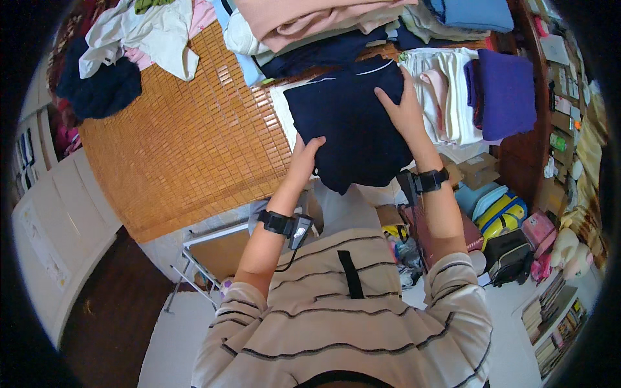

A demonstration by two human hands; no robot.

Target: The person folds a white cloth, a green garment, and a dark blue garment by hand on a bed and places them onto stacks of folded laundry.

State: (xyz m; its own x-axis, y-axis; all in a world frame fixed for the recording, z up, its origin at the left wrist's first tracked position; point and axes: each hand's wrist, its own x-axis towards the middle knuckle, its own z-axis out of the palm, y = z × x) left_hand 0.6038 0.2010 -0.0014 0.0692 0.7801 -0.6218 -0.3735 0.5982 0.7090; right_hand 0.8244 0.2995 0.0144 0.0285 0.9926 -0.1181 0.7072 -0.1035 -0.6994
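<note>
A folded navy garment (352, 123) with thin white piping at its far edge is between my hands, over the near side of the bed. My left hand (306, 157) grips its left near edge, thumb on top and the other fingers hidden beneath. At the right far edge, my right hand (406, 108) holds it with the thumb spread over the cloth; its other fingers lie along the edge. To the right stand folded white clothes (446, 97) and a folded purple cloth (509, 95). Under the garment's left side a strip of white cloth (283, 110) shows.
A woven bamboo mat (187, 142) covers the bed's left part. Beyond my hands are piled pink clothes (304, 19) and a blue folded cloth (475, 14). A white shirt (145, 35) and dark clothing (97, 84) lie far left. Bags (508, 255) stand at lower right.
</note>
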